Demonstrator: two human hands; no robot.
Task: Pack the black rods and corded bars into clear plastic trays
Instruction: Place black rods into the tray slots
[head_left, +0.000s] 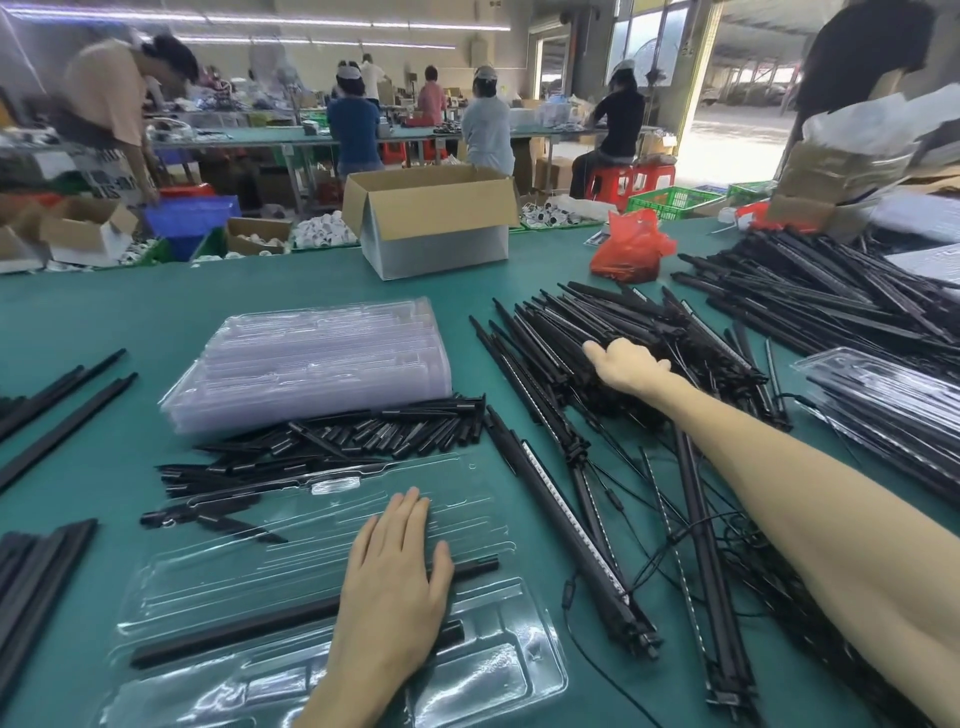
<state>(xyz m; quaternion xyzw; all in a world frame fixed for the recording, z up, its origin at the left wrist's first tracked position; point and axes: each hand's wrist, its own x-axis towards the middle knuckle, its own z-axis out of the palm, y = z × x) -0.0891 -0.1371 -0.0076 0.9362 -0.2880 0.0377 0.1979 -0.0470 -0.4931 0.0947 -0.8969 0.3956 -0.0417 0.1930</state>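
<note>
Step in hand: loading the open clear tray (467, 525), which lies on the green table (104, 322) directly in front of the person. The left hand (395, 577) lies flat on the tray, fingers straight and close together, pressing across 1 long black rod (234, 631) already seated in a channel. 1 shorter black piece (453, 635) shows just beside the wrist. The right hand (626, 364) rests on the near heap of corded bars (675, 332), thumb spread. Its fingers are sunk among the bars, so whether they grip one cannot be told. Next move, as judged: separate 1 corded bar from the heap, free its trailing cord from its neighbours, and carry it to the tray without dragging others. Count: 1 open tray; 1 stack of empty trays (311, 364), number within not countable; 1 loose pile of short rods (337, 441) between stack and tray; 2 heaps of corded bars, the far heap (831, 291) well apart; at least 1 filled tray (883, 400) at the right edge.
</note>
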